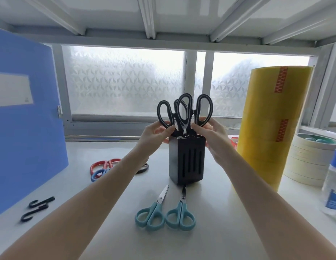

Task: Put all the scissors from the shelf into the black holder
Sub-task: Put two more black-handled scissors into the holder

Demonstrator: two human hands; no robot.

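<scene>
Frosted window panes glowed behind a pale shelf surface [210,212] where the black holder [186,160] stood upright near the middle. Black-handled scissors [184,111] stood in it, blades down, loops sticking up above the rim. The left hand [154,136] pinched the outer left loop, and the right hand [212,134] pinched the outer right loop. Just in front of the holder lay two teal scissors [164,212] side by side, blades pointing at it. Red scissors [103,165] and blue scissors [98,174] lay to the left, partly behind the left forearm. A blue folder [22,128] stood at far left, yellow tape rolls [270,124] at right.
</scene>
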